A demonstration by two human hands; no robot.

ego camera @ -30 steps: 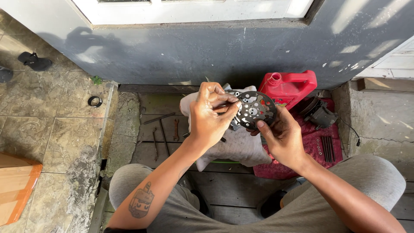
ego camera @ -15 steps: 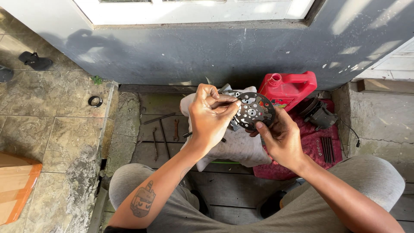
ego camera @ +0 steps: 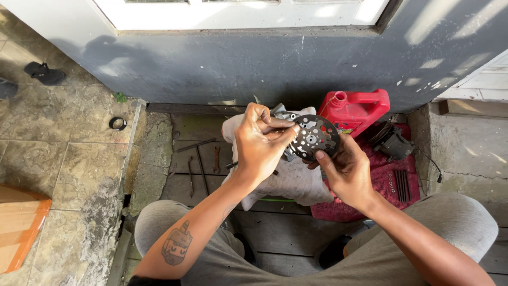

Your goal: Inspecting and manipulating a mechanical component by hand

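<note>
Holding the disc (ego camera: pixel 316 139) at chest height over the white cloth (ego camera: pixel 288 177), you have it pinched at its lower rim by your right hand (ego camera: pixel 346 175), thumb on the face and fingers curled behind. Your left hand (ego camera: pixel 260 145) is closed at the disc's left edge, fingertips pressed together on something small and thin; what it is cannot be made out. A grey metal part (ego camera: pixel 281 112) shows just behind that hand.

To do this well, keep the right-hand grip on the rim so the holes stay in view, and keep the disc face turned toward you. Let the left fingers work in small moves; anything small that slips would probably land on the cloth or drop between the boards (ego camera: pixel 201 143).

The red jug (ego camera: pixel 354 111) stands upright behind the disc with its cap off; its contents are not visible. The red mat (ego camera: pixel 386 180) to your right carries a dark pulley-like part (ego camera: pixel 390 140) and a row of thin rods (ego camera: pixel 401 184). Loose wrenches (ego camera: pixel 216 159) lie on the boards at your left, a black ring (ego camera: pixel 117 123) on the stone.
</note>
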